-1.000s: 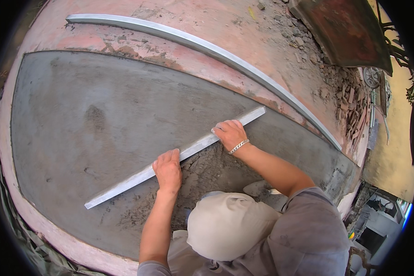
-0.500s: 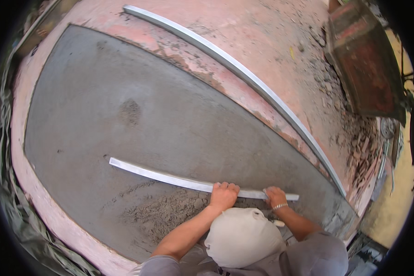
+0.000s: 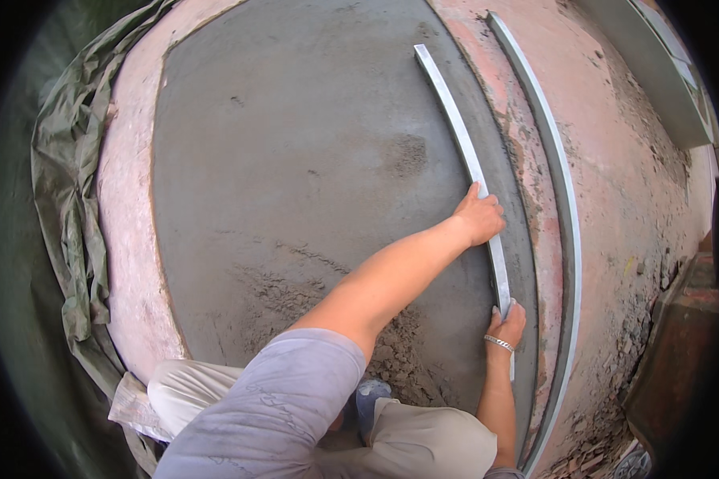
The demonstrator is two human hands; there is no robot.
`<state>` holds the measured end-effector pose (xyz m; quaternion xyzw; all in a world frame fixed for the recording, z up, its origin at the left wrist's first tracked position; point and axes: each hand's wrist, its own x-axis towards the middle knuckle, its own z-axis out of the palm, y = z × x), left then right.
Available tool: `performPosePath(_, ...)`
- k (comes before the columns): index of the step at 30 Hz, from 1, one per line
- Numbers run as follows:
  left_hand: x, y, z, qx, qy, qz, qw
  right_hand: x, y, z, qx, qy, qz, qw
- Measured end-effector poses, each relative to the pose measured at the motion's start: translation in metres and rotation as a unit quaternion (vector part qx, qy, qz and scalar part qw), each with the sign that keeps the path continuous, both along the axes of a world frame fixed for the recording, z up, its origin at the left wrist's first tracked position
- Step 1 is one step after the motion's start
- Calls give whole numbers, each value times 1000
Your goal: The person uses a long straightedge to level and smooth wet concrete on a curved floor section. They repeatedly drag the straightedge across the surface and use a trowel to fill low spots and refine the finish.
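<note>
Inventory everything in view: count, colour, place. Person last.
Short bar: 1, silver, in both hands
Long bar: 1, silver, right
Cement: 1 patch, grey, centre
Floor: 1, pink, left and right
Tarp: 1, dark green, left
Rubble: many, brown, lower right
Rusty piece: 1, brown, right
Panel: 1, grey, upper right
Bracelet: 1, silver, right wrist
Shoe: 1, blue-grey, bottom
Trousers: 1 pair, beige, bottom
Shirt: 1, grey, bottom
Left hand: 1, bare, mid-bar
Right hand: 1, bare, lower

We have open room over the cement (image 3: 280, 144) left of the bar (image 3: 454, 124) — but a long rail (image 3: 565, 191) runs to its right, and lumpy mortar (image 3: 403, 351) lies beside our left arm (image 3: 399, 267).
</note>
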<state>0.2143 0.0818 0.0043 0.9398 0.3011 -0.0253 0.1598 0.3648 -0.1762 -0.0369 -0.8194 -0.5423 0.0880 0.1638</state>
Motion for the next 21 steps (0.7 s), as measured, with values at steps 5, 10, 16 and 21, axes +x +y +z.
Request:
performPosePath(5, -117, 82, -7, 42, 55, 142, 987, -49, 72, 5, -3, 6, 90, 996)
performPosePath(10, -283, 95, -4, 83, 93, 230, 965, -133, 133, 12, -36, 26, 191, 981)
performPosePath(16, -438, 21, 4, 32, 114, 366, 923, -232, 165, 11, -37, 14, 328, 944)
performPosePath(21, -482, -76, 3, 16, 108, 452, 885, -255, 164, 12, -62, 23, 428, 902)
